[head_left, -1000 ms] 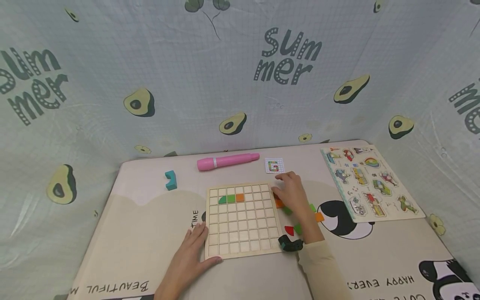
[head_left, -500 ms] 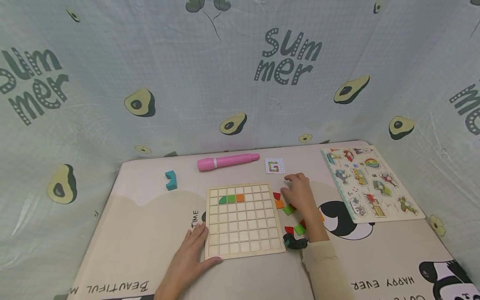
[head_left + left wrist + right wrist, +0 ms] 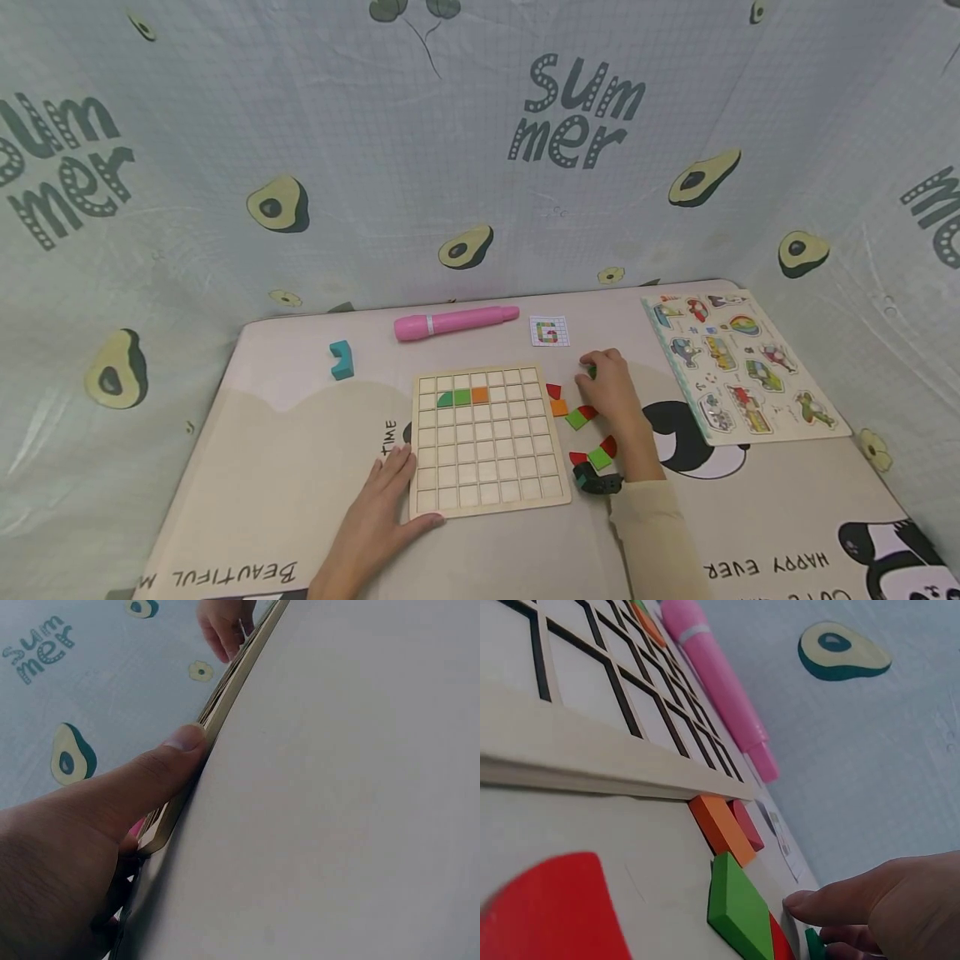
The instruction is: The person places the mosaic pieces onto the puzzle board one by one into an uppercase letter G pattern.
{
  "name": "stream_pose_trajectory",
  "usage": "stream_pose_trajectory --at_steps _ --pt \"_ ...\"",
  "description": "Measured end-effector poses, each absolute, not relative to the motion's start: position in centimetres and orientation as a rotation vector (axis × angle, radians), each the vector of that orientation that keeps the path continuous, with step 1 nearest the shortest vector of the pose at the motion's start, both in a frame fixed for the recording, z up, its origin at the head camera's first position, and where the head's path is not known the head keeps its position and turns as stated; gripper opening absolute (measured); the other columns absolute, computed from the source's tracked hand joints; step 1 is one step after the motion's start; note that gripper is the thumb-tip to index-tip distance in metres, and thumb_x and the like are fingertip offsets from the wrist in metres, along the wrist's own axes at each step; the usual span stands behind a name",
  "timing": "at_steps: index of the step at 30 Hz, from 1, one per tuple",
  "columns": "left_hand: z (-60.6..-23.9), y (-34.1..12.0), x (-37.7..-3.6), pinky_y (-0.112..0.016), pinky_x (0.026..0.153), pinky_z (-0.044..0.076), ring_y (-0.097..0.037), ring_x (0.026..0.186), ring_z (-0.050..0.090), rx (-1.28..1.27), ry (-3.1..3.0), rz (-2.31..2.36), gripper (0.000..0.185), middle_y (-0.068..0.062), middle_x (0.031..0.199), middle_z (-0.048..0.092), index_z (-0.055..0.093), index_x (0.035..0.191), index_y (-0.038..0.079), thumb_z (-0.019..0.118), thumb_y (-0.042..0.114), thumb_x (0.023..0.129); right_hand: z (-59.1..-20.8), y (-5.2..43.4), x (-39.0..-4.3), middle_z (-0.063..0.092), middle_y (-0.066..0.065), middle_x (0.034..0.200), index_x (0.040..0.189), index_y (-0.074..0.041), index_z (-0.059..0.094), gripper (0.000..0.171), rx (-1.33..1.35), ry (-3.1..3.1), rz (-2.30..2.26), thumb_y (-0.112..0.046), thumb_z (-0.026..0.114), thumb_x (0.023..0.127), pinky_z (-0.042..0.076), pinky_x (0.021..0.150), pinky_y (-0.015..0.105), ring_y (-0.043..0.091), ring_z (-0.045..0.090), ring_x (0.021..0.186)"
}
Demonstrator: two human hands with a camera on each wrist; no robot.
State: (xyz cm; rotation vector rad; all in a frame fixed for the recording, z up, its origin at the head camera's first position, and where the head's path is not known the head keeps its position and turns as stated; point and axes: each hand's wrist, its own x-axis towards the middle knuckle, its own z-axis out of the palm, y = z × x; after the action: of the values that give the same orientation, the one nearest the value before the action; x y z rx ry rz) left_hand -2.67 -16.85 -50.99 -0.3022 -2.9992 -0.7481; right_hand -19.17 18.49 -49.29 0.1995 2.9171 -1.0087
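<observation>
While "Summer" marks the backdrop [image 3: 577, 112], right hand [image 3: 611, 392] pinches green piece [image 3: 592, 371], left hand [image 3: 375, 517] flat.

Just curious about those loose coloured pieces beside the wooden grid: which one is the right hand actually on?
The small green piece farthest from the person, under the right hand's fingertips. The other loose pieces lie untouched, nearer the wooden grid.

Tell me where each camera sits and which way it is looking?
Head: worn up high, looking down at the grid board, both hands and the right sleeve.
Left wrist: low by the table, looking along the board's edge; the left hand presses its thumb against it.
Right wrist: low beside the board, facing the pink pen; the right hand touches a small green piece.
Shared: all three show the board.
</observation>
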Motion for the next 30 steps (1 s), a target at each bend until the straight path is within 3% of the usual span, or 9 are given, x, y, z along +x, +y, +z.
stream_pose_trajectory --at_steps 6,13,20,30 --pt "-51.0 -16.9 -2.7 -0.035 0.128 0.02 -0.028 0.147 0.041 -0.307 -2.989 -0.742 0.097 -0.012 0.153 0.049 0.053 0.143 0.002 0.076 0.065 0.074 -49.1 18.9 -19.0 0.046 0.025 0.136 0.128 0.002 0.061 0.036 0.237 2.901 -1.018 -0.015 0.063 0.097 0.051 0.111 0.051 0.037 0.051 0.116" --pt "-51.2 -16.9 -2.6 -0.018 0.129 0.005 -0.029 0.147 0.041 -0.325 -2.968 -0.738 0.095 -0.012 0.152 0.051 0.054 0.143 0.001 0.078 0.062 0.073 -48.9 19.5 -18.9 0.046 0.027 0.132 0.128 0.005 0.059 0.036 0.227 2.905 -1.025 -0.014 0.063 0.098 0.053 0.109 0.053 0.038 0.052 0.113" --pt "-51.0 -16.9 -2.7 -0.034 0.128 0.019 -0.029 0.147 0.041 -0.31 -2.987 -0.749 0.095 -0.013 0.153 0.049 0.053 0.143 0.001 0.078 0.061 0.074 -49.1 19.8 -19.1 0.054 0.027 0.123 0.126 0.007 0.061 0.032 0.203 2.941 -0.982 -0.01 0.061 0.098 0.055 0.104 0.052 0.037 0.054 0.106" --pt "-51.0 -16.9 -2.7 -0.044 0.125 0.025 -0.029 0.146 0.042 -0.312 -2.996 -0.748 0.096 -0.014 0.153 0.049 0.053 0.143 0.0 0.078 0.061 0.073 -49.1 19.7 -19.2 0.056 0.025 0.113 0.124 0.008 0.062 0.031 0.179 2.929 -0.95 -0.008 0.06 0.098 0.059 0.092 0.048 0.033 0.054 0.096"
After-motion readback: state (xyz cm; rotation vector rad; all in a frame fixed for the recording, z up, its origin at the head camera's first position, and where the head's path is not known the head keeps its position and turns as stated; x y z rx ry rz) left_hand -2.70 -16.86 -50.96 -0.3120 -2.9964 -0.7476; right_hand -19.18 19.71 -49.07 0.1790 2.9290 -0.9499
